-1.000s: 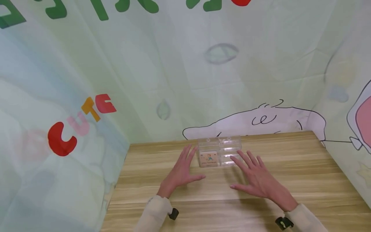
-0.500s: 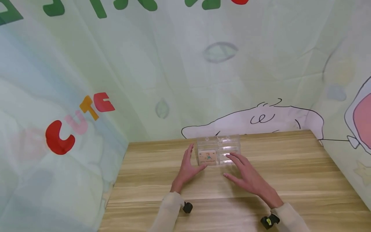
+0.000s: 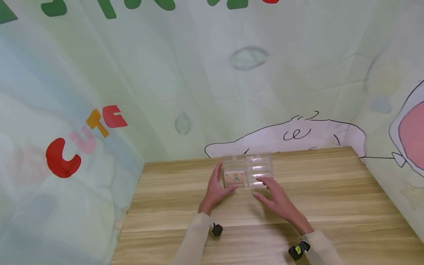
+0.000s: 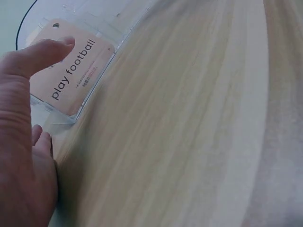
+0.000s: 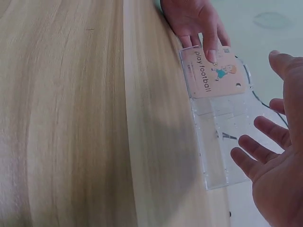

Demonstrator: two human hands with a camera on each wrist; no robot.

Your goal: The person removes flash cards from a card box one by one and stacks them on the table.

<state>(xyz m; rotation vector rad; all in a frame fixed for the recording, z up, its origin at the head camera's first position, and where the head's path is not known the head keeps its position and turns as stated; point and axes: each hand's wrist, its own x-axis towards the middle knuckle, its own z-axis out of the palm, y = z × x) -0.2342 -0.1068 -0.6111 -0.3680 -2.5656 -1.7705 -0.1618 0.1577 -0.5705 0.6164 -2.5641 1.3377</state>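
Observation:
A clear plastic display rack (image 3: 259,161) with two columns of stepped pockets stands at the back of the table. Its lower left pocket holds a pink card (image 3: 234,178) printed "play football" with a small cartoon figure; the right column holds no card. My left hand (image 3: 214,193) is at the rack's left end, fingers along the side and its extended thumb over the card's face, also seen in the left wrist view. Before the right column is my right hand (image 3: 279,200), fingers spread and slightly bent, holding nothing in the right wrist view (image 5: 279,165).
The wood-grain table (image 3: 165,221) ends at a back edge just behind the rack. A printed cloth backdrop (image 3: 212,73) rises behind it and along the sides. Black wrist cameras sit at the left sleeve (image 3: 195,235) and the right sleeve (image 3: 319,246).
Both hands have moved inward, closer to the rack. The left thumb has come up to the card, and the right hand's fingers have drawn closer together. The rack stays put; the head view shifts slightly.

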